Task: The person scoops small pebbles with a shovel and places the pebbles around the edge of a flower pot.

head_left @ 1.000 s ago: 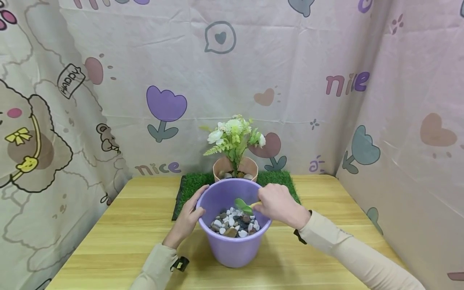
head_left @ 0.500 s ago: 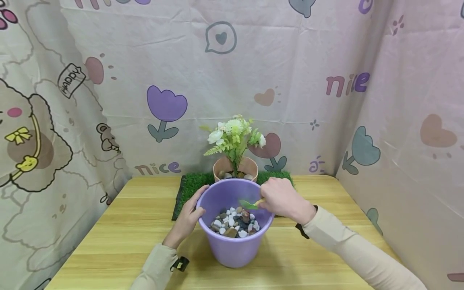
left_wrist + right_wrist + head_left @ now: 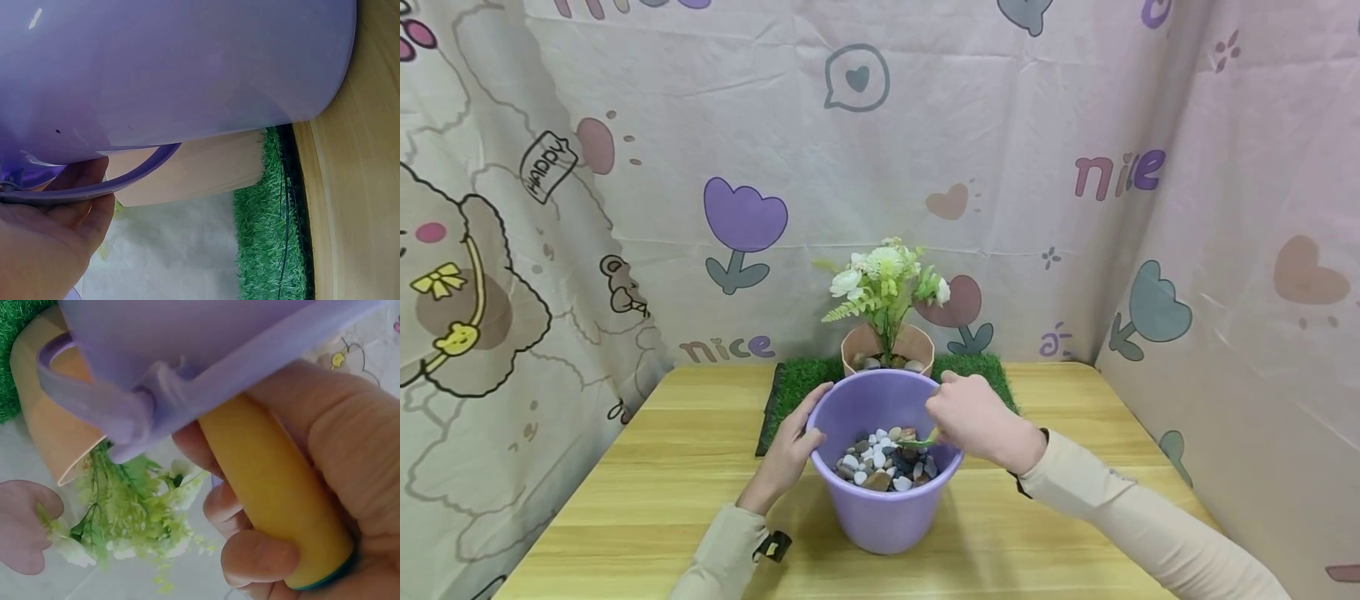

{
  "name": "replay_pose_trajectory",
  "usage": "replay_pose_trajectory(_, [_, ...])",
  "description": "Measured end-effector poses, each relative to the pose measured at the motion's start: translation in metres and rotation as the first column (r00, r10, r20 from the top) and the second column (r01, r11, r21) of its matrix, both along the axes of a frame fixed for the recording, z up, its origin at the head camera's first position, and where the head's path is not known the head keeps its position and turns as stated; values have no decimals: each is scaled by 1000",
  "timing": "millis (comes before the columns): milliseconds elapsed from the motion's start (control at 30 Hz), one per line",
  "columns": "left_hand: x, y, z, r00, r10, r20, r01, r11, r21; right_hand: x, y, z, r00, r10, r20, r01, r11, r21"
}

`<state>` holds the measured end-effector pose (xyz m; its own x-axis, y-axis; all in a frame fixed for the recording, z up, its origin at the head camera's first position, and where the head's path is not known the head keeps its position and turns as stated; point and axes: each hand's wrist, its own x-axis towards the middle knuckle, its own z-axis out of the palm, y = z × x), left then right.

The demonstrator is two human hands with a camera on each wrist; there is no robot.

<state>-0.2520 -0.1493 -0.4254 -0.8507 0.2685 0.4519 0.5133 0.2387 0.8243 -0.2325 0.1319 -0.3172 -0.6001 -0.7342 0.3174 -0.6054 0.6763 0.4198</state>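
A purple bucket (image 3: 886, 521) stands upright on the table, with white, grey and brown pebbles (image 3: 868, 467) inside. My left hand (image 3: 786, 454) grips its left rim, thumb over the edge; in the left wrist view the fingers pass behind the bucket's handle (image 3: 134, 175). My right hand (image 3: 981, 421) reaches over the right rim and holds a small shovel by its yellow handle (image 3: 275, 494), fingers curled round it. The shovel's green blade (image 3: 916, 443) lies low in the bucket, at the pebbles; how far it is among them I cannot tell.
Behind the bucket a peach flowerpot (image 3: 917, 346) with white flowers and green leaves (image 3: 883, 287) stands on a mat of artificial grass (image 3: 805, 379). The wooden table (image 3: 685, 467) reaches to printed curtains (image 3: 850, 167) at the back and both sides.
My right hand first rose slightly to the right with the shovel, then came back left and down, its blade now lower at the pebbles. The left hand and bucket stayed in place.
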Motion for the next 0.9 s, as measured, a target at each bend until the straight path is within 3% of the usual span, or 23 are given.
replay_pose_trajectory(133, [0,0,0,1000,2,-4,-2,1000,2,-2,-2,-2,995,49,-86,-46,999,27])
replay_pose_trajectory(400, [0,0,0,1000,2,-4,-2,1000,-2,-11,1,-7,997,68,-43,-67,998,13])
replay_pose_trajectory(633, [0,0,-1,1000,-6,-2,6,1000,1,-14,-5,-7,992,95,-84,-89,993,79])
replay_pose_trajectory(733, [0,0,-1,1000,-4,-3,4,1000,3,-17,-4,-6,995,76,-67,-72,996,60])
replay_pose_trajectory(900, [0,0,0,1000,0,1,0,1000,-1,-18,0,-8,999,11,30,-11,1000,-14])
